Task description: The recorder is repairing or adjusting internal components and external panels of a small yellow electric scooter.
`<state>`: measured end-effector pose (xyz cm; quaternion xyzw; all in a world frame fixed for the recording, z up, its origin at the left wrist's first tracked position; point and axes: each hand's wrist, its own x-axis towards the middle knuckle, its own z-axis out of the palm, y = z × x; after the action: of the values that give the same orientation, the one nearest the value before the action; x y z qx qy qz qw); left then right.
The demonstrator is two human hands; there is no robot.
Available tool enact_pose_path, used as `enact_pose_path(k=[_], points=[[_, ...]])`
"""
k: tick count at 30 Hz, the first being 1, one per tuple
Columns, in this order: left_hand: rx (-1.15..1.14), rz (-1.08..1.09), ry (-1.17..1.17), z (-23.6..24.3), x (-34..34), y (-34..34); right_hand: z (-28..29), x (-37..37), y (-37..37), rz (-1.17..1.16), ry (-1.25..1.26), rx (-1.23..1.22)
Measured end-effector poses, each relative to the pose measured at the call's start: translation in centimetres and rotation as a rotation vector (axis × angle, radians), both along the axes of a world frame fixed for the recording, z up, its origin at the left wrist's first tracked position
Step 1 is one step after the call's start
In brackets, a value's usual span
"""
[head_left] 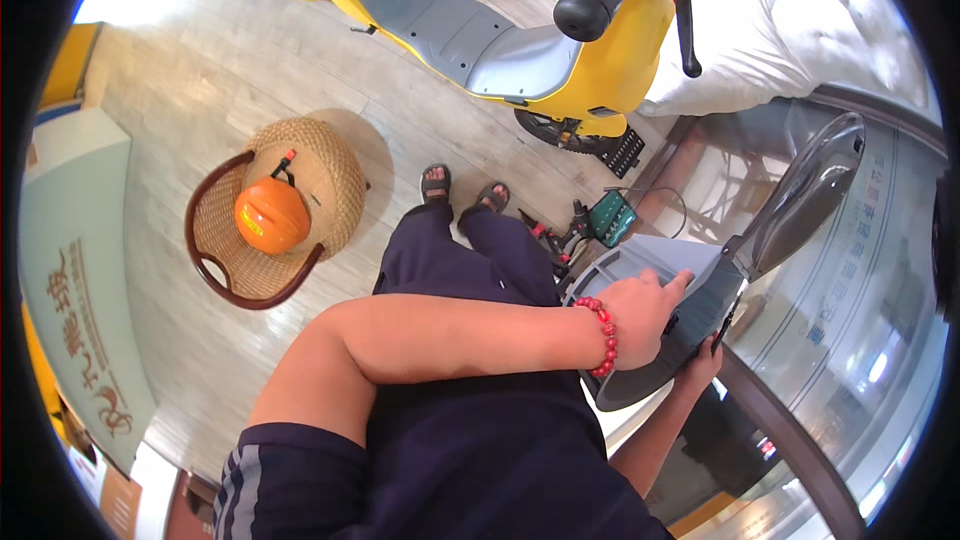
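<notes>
At the right, a grey plastic bucket-shaped part [655,252] with a dark hollow is joined to a long, glossy dark oval piece [812,195] that stands tilted up. My left hand [645,318], a red bead bracelet at its wrist, reaches across my body into the bucket. One finger stretches over the light grey panel; the others bend inward, and what they hold is hidden. From below, my right hand [698,368] grips the bucket's far edge by a thin black piece [722,328].
A yellow scooter [640,50] stands ahead. Tools and a green case [612,217] lie on the floor beyond the bucket. To the left, a wicker chair [335,175] holds an orange helmet [272,215]. A glass-topped counter [840,270] and white cloth [770,45] are at the right.
</notes>
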<state>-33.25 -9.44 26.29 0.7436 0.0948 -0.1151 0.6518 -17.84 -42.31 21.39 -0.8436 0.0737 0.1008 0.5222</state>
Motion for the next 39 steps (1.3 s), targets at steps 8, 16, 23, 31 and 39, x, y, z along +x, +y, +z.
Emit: enact_pose_path(k=[8,16,23,31,39], points=[[0.087,-0.064,-0.014,-0.9,-5.5,-0.7,-0.7,-7.1,-0.3,-0.064,-0.084,-0.095],[0.149,-0.144,-0.090,-1.9,-12.6,-6.1,-1.8,-18.7,-6.9,-0.242,-0.112,-0.009],[0.102,-0.423,-0.001,-1.7,-18.6,-14.5,-1.8,-34.0,-17.7,-0.404,-0.090,-0.270],[0.110,-0.821,-0.009,-2.6,-21.6,-22.2,-0.9,-49.9,-21.5,-0.755,0.032,-0.422],[-0.025,-1.301,-0.006,-4.7,-25.9,-28.1,1.2,-66.6,-16.4,-1.283,0.024,-0.345]])
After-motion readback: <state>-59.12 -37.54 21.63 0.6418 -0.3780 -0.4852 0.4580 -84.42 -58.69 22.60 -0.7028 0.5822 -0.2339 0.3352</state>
